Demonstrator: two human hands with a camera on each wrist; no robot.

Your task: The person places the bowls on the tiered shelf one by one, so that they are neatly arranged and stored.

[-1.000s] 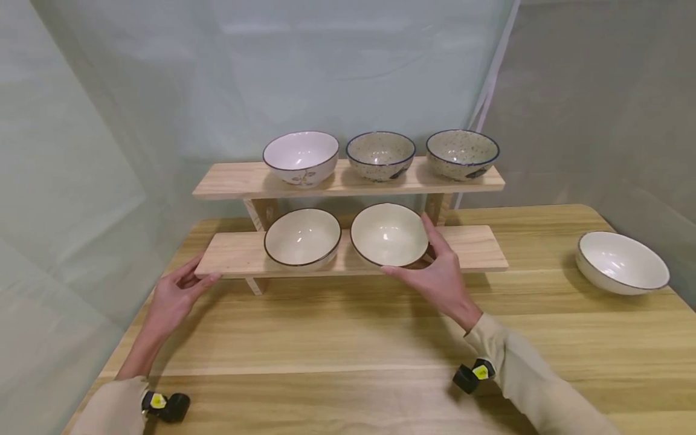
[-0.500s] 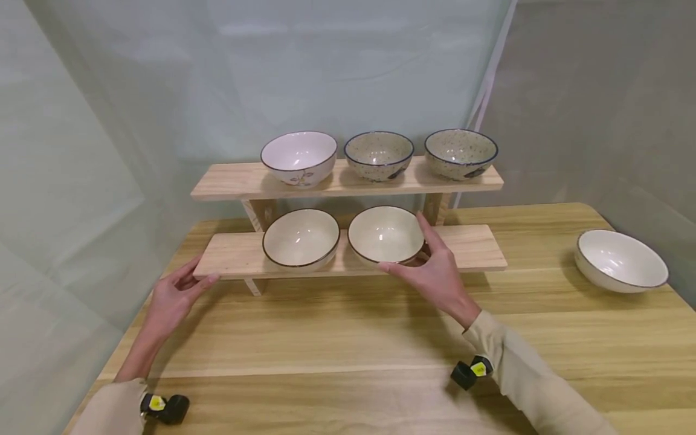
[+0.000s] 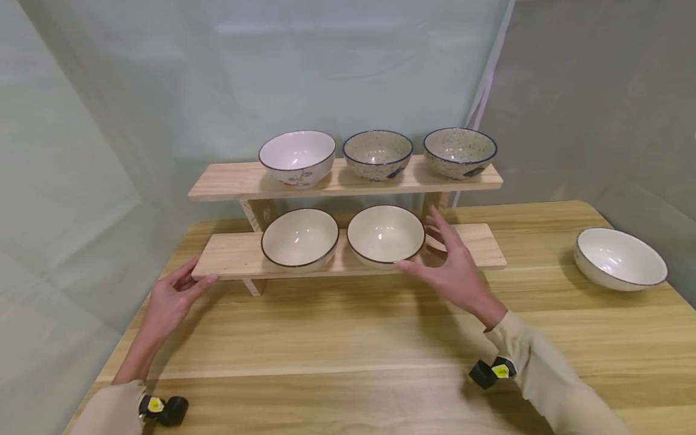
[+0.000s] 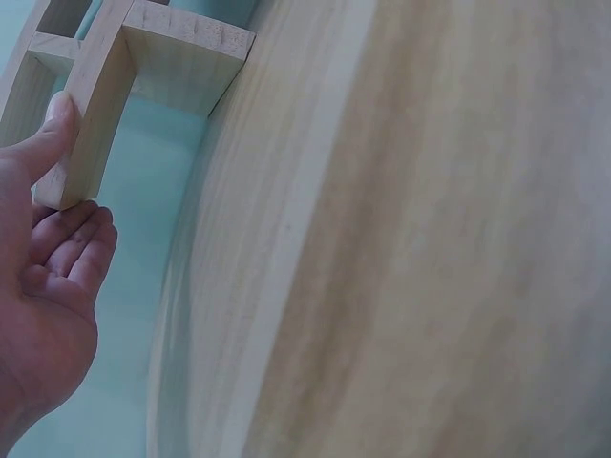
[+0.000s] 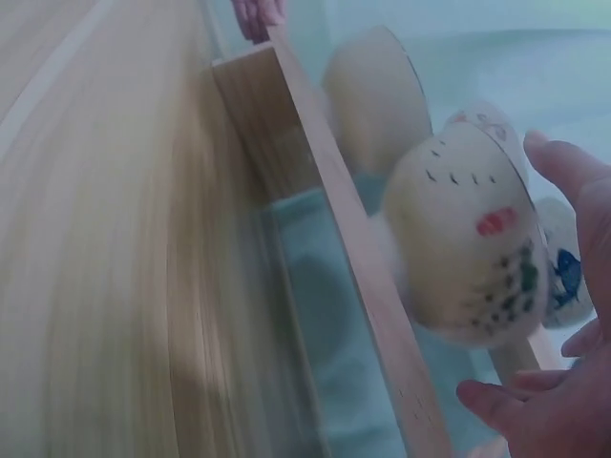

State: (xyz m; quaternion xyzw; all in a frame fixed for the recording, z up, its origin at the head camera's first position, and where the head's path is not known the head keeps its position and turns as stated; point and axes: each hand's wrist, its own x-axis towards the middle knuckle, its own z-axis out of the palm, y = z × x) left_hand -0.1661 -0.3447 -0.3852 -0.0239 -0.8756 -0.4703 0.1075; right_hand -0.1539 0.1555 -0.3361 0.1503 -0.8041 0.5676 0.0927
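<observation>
A two-tier wooden shelf [image 3: 234,256] stands on the table. My left hand [image 3: 171,303] holds the left end of its lower board, thumb on one face and fingers around the end, as the left wrist view [image 4: 57,248] shows. Two cream bowls with dark rims sit on that lower board, a left bowl [image 3: 300,238] and a right bowl [image 3: 386,234]. Beside the right bowl my right hand [image 3: 457,272] has its fingers spread and loosely bent, thumb close to the rim. Seen from the right wrist, that bowl [image 5: 458,239] bears a red and dark green painted pattern on its outside.
The upper board [image 3: 234,181] carries a white flower-painted bowl [image 3: 299,158] and two speckled bowls with blue rims, one in the middle [image 3: 377,155] and one at right [image 3: 460,153]. Another white bowl [image 3: 620,260] stands on the table [image 3: 326,338] at far right. Pale curtains hang behind.
My right hand has let go of the right cream bowl and drawn back to the right. That bowl has come down level on the lower board. My left hand stays at the shelf's end.
</observation>
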